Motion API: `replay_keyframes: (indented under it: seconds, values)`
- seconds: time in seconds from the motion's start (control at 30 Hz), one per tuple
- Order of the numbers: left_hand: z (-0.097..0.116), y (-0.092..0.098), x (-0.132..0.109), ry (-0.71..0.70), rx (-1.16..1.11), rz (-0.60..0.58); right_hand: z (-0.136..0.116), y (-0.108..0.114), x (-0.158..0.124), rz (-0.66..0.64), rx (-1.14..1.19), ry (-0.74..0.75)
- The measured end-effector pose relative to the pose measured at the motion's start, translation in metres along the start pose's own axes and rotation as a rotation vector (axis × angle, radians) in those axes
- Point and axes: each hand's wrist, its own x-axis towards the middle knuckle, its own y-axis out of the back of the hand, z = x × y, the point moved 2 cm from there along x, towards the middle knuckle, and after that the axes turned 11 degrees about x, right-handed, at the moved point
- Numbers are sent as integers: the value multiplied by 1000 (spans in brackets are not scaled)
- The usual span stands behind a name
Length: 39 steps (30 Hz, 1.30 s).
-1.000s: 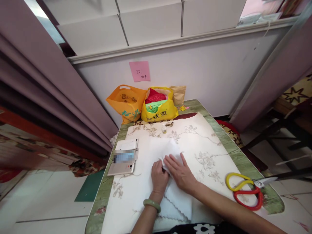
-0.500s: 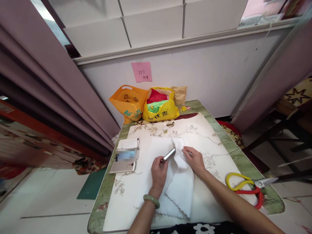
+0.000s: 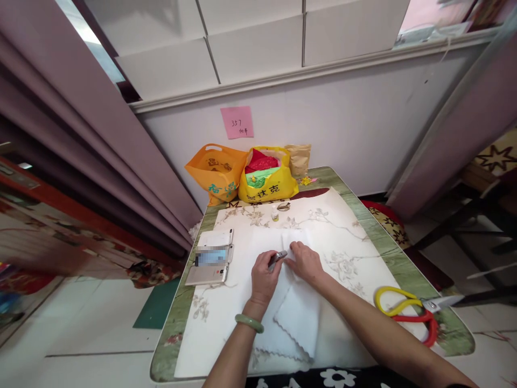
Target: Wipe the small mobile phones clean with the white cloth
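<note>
A slim, silver-edged phone (image 3: 277, 259) is gripped in my left hand (image 3: 264, 275), which wears a green bangle. It is tilted, so mostly its edge shows. Close by on the right, my right hand (image 3: 306, 261) is closed on a fold of white cloth (image 3: 297, 318) against the phone's far end; its fingertips are partly hidden. The cloth has a wavy-cut edge, lies folded over on the tabletop and spreads under both hands.
Three phones (image 3: 207, 274) lie at the left. Scissors (image 3: 420, 310) with yellow and red handles rest at the right edge. An orange bag (image 3: 218, 172), a yellow bag (image 3: 269, 186), a brown pouch (image 3: 299, 159), a small bottle (image 3: 275, 214) and glasses (image 3: 284, 206) sit at the back.
My right hand has moved left and closer to my left hand, bringing the raised cloth down against the phone. The phone is now more covered by my fingers.
</note>
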Motion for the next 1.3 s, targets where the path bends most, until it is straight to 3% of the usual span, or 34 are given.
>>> replay_keyframes:
  seconds: [0.23, 0.33, 0.43, 0.6, 0.73, 0.87, 1.0, 1.07, 1.2, 1.3]
  values:
    - [-4, -9, -5, 8, -5, 20, 0, 32, -13, 143, 232, 58]
    - [-6, -11, -7, 23, -13, 16, -12, 36, -31, 171, 384, 280]
    - [-7, -11, -9, 22, -20, 30, -19, 27, -40, 128, 339, 484]
    - [-9, -9, -13, 37, -63, 27, -16, 18, -38, 166, 266, 434]
    - [-9, -7, -14, 27, -66, 60, -22, 19, -40, 117, 248, 491]
    - [-7, -8, -15, 19, -72, 41, -24, 21, -40, 173, 202, 419]
    - [-9, -9, -16, 31, -63, 65, -22, 18, -38, 112, 232, 453]
    - [-12, -9, -16, 40, -24, 53, -13, 18, -34, 124, 291, 358]
    - [-18, -10, -14, 50, 161, -20, 22, 25, -27, 262, 501, -19]
    - [-23, -12, -11, 36, 196, -39, 40, 32, -29, 349, 699, -223]
